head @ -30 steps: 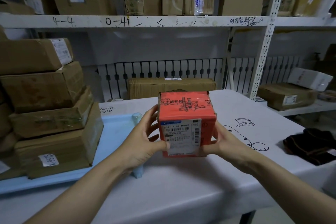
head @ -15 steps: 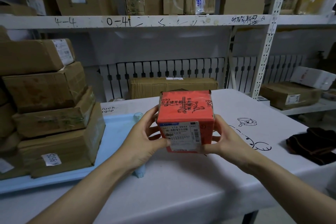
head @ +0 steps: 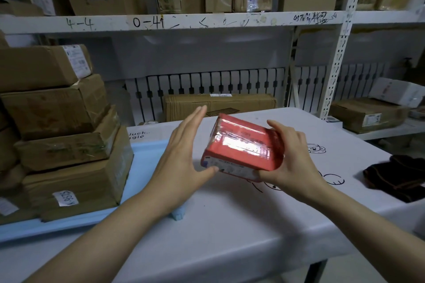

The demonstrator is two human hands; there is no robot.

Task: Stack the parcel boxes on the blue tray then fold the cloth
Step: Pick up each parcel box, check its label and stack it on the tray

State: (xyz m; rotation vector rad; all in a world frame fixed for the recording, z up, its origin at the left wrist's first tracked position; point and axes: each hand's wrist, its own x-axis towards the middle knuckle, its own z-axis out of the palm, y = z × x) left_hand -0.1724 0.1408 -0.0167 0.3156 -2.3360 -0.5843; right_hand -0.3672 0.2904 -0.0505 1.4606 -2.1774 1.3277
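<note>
- The red parcel box (head: 243, 148), gripped in the right hand (head: 293, 161), is wrapped in glossy clear tape that throws back a bright glare; a paper label sits on its lower face.
- Left of the left hand (head: 181, 158), the brown boxes (head: 69, 145) are matt cardboard, with shiny tape strips and white paper labels.
- Under them, the blue tray (head: 147, 156) looks like smooth plastic.
- The table cover (head: 230, 225) beneath the hands is smooth, faintly sheened, printed.
- Right of the right hand, the dark cloth (head: 395, 177) is soft and matt.
</note>
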